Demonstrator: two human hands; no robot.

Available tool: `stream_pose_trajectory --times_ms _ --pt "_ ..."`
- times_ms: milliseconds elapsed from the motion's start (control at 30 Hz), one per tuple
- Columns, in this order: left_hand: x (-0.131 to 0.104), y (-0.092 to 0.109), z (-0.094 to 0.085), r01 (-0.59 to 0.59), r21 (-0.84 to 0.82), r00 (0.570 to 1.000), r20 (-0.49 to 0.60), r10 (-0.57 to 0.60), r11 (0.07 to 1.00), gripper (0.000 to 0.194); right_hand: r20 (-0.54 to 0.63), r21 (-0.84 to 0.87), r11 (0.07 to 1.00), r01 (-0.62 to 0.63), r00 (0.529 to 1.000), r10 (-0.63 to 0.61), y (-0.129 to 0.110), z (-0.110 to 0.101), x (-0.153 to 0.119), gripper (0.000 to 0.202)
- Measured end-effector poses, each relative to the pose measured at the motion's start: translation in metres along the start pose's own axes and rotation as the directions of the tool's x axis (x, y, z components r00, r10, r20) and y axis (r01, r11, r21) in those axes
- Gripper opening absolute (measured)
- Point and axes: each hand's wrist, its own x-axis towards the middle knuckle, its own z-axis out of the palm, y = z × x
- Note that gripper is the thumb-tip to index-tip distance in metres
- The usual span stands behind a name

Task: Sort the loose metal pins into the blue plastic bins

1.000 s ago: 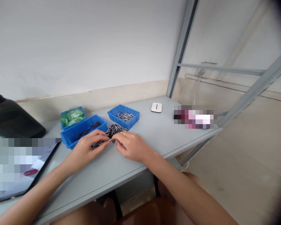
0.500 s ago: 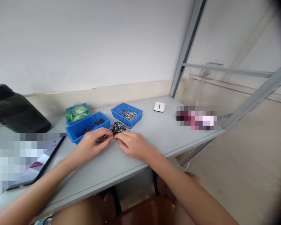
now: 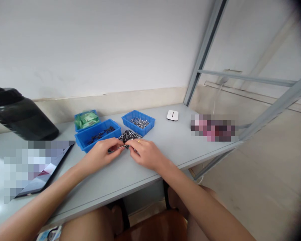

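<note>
L hand (image 3: 101, 154) & R hand (image 3: 146, 154) hold thin metal pc (image 3: 121, 146) btwn fingertips.

Shows a thin, silvery pin (image 3: 121, 146) pinched between the fingertips of the left hand (image 3: 101, 153) and right hand (image 3: 145, 154), lying nearly crosswise with its right end slightly higher in view. Just beyond, shows a loose pile (image 3: 129, 135) of slender dark and silvery pieces, heaped at mixed angles on the grey table (image 3: 165, 144) and partly hidden by the fingers. Looks too small to tell finer detail on the pin. Spreads low at the edges and rises toward the middle of the pile.
</note>
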Motion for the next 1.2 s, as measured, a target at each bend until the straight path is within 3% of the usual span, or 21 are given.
stream_pose_trajectory --times_ms 200,400,533,633,767,1067,1200 --pt "0.001 0.0 0.0 -0.006 0.04 1.0 0.016 0.006 0.999 0.027 0.004 -0.006 1.0 0.003 1.0 -0.003 0.001 0.002 -0.001 0.021" --pt "-0.007 0.004 -0.008 -0.106 0.268 0.994 0.022 0.104 0.957 0.026 0.027 -0.021 1.0 0.004 1.0 -0.004 0.001 0.001 -0.001 0.018" --pt "-0.023 0.012 -0.007 -0.109 0.335 0.985 -0.093 0.148 0.936 0.022 0.04 -0.02 0.997 0.068 0.997 -0.067 -0.001 0.0 0.0 0.017" --pt "-0.03 0.016 0.004 -0.014 0.353 0.982 -0.172 0.079 0.936 0.023 0.044 -0.041 0.995 0.088 0.995 -0.086 -0.001 -0.001 0.001 0.015" --pt "-0.029 0.02 0.015 -0.029 0.322 0.997 -0.054 0.049 0.946 0.025 0.039 -0.052 0.995 0.084 0.996 -0.082 0.0 -0.001 0.001 0.014" --pt "-0.018 0.031 0.009 0.153 0.21 0.986 0.039 -0.165 0.966 0.027 0.119 -0.054 0.996 0.077 0.99 -0.07 -0.002 -0.004 -0.001 0.007" --pt "-0.009 0.033 0.01 0.206 0.174 0.977 0.022 -0.213 0.963 0.027 0.09 -0.076 0.997 0.025 0.996 -0.018 -0.001 -0.003 0.0 0.007"
